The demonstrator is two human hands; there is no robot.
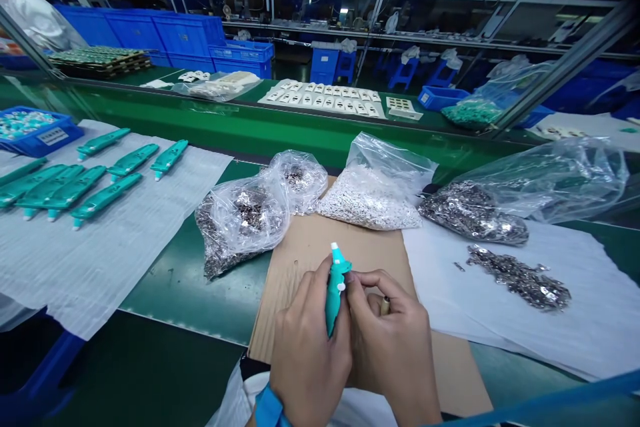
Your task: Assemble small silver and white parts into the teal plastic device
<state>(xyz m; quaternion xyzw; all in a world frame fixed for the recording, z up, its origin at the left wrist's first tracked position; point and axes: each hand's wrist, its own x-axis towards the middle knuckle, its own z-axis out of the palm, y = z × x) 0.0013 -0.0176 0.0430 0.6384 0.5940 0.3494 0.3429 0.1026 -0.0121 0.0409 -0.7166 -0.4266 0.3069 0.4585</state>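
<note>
Upright in my left hand is a teal plastic casing with a white tip and a small white part on its side. The fingers are wrapped round it, above the cardboard sheet. My right hand has thumb and forefinger pinched together against the casing's right edge; anything between those fingertips is hidden. Tucked into its curled fingers is a thin rod-like tool, of which only the tan end shows. Right of the hands, a pile of small shiny metal pieces lies on white sheeting.
Clear bags of metal parts and a bag of small white parts stand behind the cardboard. Several teal casings lie on white foam at left, by a blue bin. A green conveyor edge runs behind.
</note>
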